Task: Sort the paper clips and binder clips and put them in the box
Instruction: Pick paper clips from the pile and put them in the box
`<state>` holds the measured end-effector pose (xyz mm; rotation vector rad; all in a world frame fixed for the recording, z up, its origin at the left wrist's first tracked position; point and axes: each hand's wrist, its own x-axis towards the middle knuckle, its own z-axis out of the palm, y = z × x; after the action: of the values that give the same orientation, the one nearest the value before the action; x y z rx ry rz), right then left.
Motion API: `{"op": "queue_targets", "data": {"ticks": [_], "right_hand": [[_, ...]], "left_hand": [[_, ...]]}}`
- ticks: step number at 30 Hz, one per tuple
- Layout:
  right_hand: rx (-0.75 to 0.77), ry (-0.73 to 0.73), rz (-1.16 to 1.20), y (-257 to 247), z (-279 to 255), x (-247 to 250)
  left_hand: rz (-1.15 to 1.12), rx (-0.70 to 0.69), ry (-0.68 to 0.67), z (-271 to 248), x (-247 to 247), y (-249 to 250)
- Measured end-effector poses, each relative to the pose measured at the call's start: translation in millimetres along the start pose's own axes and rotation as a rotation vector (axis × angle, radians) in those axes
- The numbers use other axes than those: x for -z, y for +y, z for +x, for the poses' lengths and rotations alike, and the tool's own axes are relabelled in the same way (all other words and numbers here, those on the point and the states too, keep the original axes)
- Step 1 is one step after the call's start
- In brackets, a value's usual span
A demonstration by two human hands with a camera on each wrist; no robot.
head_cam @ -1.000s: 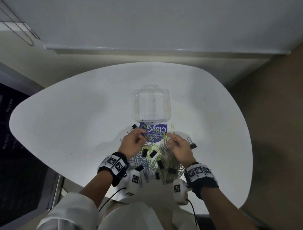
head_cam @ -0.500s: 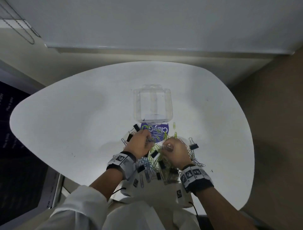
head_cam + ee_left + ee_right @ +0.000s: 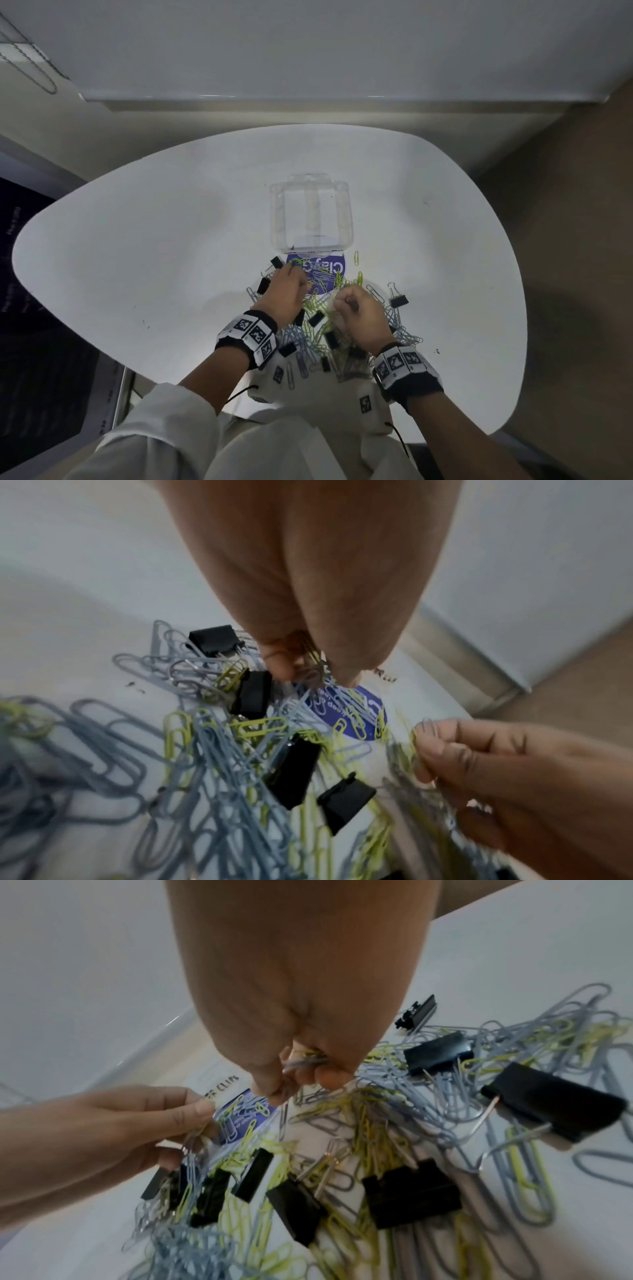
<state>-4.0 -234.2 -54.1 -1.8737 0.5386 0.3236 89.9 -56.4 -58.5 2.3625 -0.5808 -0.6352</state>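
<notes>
A pile of grey and yellow-green paper clips [image 3: 317, 337] mixed with black binder clips [image 3: 399, 301] lies at the near edge of the white table [image 3: 137, 240]. Behind it stands the clear plastic box [image 3: 311, 212], open, with a blue label [image 3: 337, 269] at its near side. My left hand [image 3: 301, 286] pinches a few grey paper clips [image 3: 313, 669] over the label. To its right, my right hand [image 3: 346, 303] is curled and pinches a small bundle of grey and yellow-green paper clips [image 3: 306, 1060]. What the box holds cannot be made out.
One yellow-green clip [image 3: 356, 257] lies alone right of the label. Two binder clips [image 3: 276, 263] sit left of my left hand. The table's rounded edge runs close to my body, where several clips lie. A grey wall and ledge [image 3: 239, 99] stand behind the table.
Both hands have drawn back a little from the label toward my body. Their fingers, spread over the pile a second ago, have curled in and closed on clips.
</notes>
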Motion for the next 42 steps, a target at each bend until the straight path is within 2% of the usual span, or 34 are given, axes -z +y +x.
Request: {"op": "queue_targets", "data": {"ticks": [4, 6, 8, 10, 12, 14, 16, 18, 19, 20, 22, 24, 27, 30, 34, 39, 42], "right_hand": [[-0.086, -0.039, 0.142, 1, 3, 5], [-0.143, -0.074, 0.287, -4, 3, 6], [-0.261, -0.073, 0.460, -11, 4, 9], [-0.368, -0.070, 0.690, -17, 7, 11], [-0.429, -0.053, 0.845, -20, 8, 11], [-0.477, -0.013, 0.861, -21, 8, 11], [-0.499, -0.005, 0.766, -20, 8, 12], [-0.409, -0.008, 0.481, -15, 9, 13], [-0.339, 0.005, 0.309, -13, 10, 13], [-0.265, 0.029, 0.166, -13, 9, 12], [-0.161, 0.088, 0.025, -16, 9, 10], [-0.145, 0.160, -0.077, -16, 13, 6], [-0.171, 0.196, -0.246, -10, 21, 1], [-0.145, 0.170, -0.332, -8, 22, -5], [-0.084, 0.155, -0.435, -4, 22, -11], [-0.054, 0.110, -0.370, -2, 18, -7], [-0.067, 0.076, -0.277, -5, 15, 1]], "left_hand": [[-0.282, 0.147, -0.028, -5, 6, 4], [-0.444, 0.195, -0.010, -9, 6, 4], [-0.562, 0.244, -0.010, -10, 6, 4], [-0.680, 0.338, -0.048, -9, 7, 7], [-0.901, 0.472, -0.096, -6, 9, 12], [-1.094, 0.584, -0.118, -3, 12, 17], [-1.157, 0.628, -0.114, -1, 13, 20], [-1.089, 0.613, -0.110, -1, 13, 23], [-0.979, 0.582, -0.098, -1, 12, 25], [-0.822, 0.530, -0.077, -2, 11, 26], [-0.485, 0.383, -0.029, -1, 6, 24], [-0.284, 0.252, -0.008, -1, 0, 21], [-0.107, 0.136, -0.079, -2, -10, 16], [0.069, 0.078, -0.139, -3, -14, 18], [0.256, 0.059, -0.151, 0, -22, 15], [0.482, 0.022, -0.165, 5, -24, 15], [0.520, 0.044, -0.184, 4, -27, 14]]}}
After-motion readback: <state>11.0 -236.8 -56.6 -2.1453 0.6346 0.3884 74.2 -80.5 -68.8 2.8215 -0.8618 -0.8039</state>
